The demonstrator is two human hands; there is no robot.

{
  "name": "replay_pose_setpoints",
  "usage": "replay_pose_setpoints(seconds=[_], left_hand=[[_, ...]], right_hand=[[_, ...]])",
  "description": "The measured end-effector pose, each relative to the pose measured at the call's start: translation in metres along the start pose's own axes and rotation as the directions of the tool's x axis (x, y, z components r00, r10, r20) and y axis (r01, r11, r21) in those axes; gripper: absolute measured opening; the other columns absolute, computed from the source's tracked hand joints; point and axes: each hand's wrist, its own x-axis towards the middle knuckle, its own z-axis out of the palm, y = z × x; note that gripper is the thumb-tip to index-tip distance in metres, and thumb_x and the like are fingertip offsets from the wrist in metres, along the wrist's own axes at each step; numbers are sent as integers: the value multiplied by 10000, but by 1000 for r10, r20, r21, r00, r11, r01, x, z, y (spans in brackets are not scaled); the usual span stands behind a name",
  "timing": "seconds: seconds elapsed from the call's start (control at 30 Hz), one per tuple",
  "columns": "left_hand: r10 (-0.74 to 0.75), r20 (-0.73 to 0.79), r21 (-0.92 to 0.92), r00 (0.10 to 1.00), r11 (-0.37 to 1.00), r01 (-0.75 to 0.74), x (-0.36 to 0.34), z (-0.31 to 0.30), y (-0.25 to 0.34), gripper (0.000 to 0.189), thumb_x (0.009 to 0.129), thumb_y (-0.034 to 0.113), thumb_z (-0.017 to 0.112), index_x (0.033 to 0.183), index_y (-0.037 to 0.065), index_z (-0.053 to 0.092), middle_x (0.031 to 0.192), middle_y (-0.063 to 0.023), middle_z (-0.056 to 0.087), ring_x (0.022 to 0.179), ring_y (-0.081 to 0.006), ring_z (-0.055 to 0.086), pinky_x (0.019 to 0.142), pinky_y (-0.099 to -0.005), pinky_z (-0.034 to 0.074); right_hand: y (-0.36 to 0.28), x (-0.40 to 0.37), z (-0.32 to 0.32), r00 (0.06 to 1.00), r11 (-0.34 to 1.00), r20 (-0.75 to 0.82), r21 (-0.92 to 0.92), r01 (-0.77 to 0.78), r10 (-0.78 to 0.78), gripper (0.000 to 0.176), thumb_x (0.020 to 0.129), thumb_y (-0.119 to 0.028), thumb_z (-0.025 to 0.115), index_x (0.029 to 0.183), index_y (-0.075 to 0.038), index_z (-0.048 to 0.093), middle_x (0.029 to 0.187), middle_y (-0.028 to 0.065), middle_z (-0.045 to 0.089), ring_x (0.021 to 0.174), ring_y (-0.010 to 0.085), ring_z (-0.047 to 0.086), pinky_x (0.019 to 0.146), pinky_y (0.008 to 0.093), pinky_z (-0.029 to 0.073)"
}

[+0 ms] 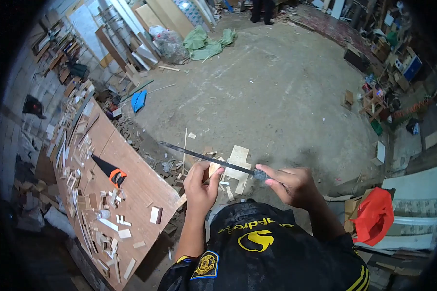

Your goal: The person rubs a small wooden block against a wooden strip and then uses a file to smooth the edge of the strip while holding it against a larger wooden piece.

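My right hand (292, 184) is closed around the greyish handle of a long, thin, dark file (192, 153). The file slants up and away to the left, its far tip beyond my left hand. A small pale piece of wood (213, 167) is pinched between the thumb and fingers of my left hand (200, 188). The file's blade runs right along the top of this piece, overlapping it in view. My fingers partly hide the wood. Both hands are held in front of my body, above pale wood offcuts (238, 160) on the floor.
A low wooden table (145, 194) at left bears a handsaw (110, 170) with an orange-and-black handle and several small wood blocks. Boards (124, 41) lean on the back wall beside green cloth (204, 44). A red bag (375, 216) lies at right. A person's legs (262, 10) show far back.
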Motion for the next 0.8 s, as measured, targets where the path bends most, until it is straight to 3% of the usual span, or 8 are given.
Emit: replay_pose_setpoints(seconds=[0.13, 0.27, 0.33, 0.47, 0.53, 0.57, 0.67, 0.8], left_hand=[[-99, -7, 28, 995, 995, 99, 9, 6, 2, 210, 829, 51, 782, 950, -36, 634, 817, -143, 647, 687, -255, 629, 626, -318, 494], [-45, -33, 107, 998, 993, 48, 6, 3, -1, 222, 801, 53, 795, 945, -22, 644, 849, -161, 667, 713, -300, 646, 649, -346, 505], [96, -105, 100, 990, 991, -85, 7, 5, -3, 240, 789, 47, 797, 966, -16, 646, 844, -157, 664, 707, -316, 635, 647, -369, 500], [-176, -217, 73, 960, 978, 196, 8, -26, -8, 224, 824, 60, 789, 987, -11, 652, 835, -123, 663, 696, -221, 614, 611, -311, 469], [-200, -242, 66, 950, 973, 221, 6, -42, -12, 211, 851, 69, 768, 1007, -17, 654, 828, -117, 666, 681, -195, 606, 598, -298, 462], [-213, -236, 45, 948, 972, 230, 6, -49, -14, 201, 877, 77, 747, 1026, -22, 655, 821, -111, 668, 666, -168, 598, 586, -284, 455], [-170, -233, -33, 957, 985, 166, 4, -63, -27, 188, 954, 101, 669, 1081, -35, 647, 792, -87, 667, 635, -116, 572, 569, -258, 445], [-281, -122, -232, 952, 941, 248, -5, -79, -35, 238, 1026, 190, 558, 1126, -14, 629, 793, -27, 592, 661, -78, 516, 595, -235, 417]], right_hand=[[11, -1, -3, 1000, 1000, -26, -5, -14, 14, 354, 846, -130, 708, 1199, -116, 725, 606, 74, 571, 485, 210, 544, 469, 331, 411], [11, 11, 8, 999, 998, -1, 55, -41, 41, 363, 849, -134, 710, 1211, -124, 720, 628, 81, 603, 486, 215, 549, 470, 334, 416], [8, 25, 22, 1000, 997, -20, -73, 14, -16, 378, 848, -120, 708, 1226, -126, 713, 665, 100, 641, 492, 223, 568, 477, 338, 430], [10, 41, 32, 995, 996, -62, -48, 72, -75, 360, 869, -92, 688, 1226, -131, 712, 698, 112, 664, 497, 226, 577, 481, 335, 430], [8, 44, 31, 986, 966, -73, 219, -134, 153, 293, 910, -83, 662, 1199, -83, 712, 674, 106, 645, 503, 193, 589, 479, 318, 424], [4, 46, 24, 968, 946, 80, 207, -250, 238, 287, 937, -40, 616, 1213, -59, 692, 749, 107, 676, 580, 156, 605, 531, 290, 447], [3, 53, 44, 987, 887, 113, 435, -156, 118, 355, 937, 11, 577, 1278, -59, 646, 860, 116, 694, 677, 152, 614, 602, 281, 475], [-24, 67, 61, 992, 900, 110, 436, 13, -68, 480, 903, 60, 572, 1357, -94, 592, 885, 113, 670, 692, 178, 603, 626, 294, 482]])
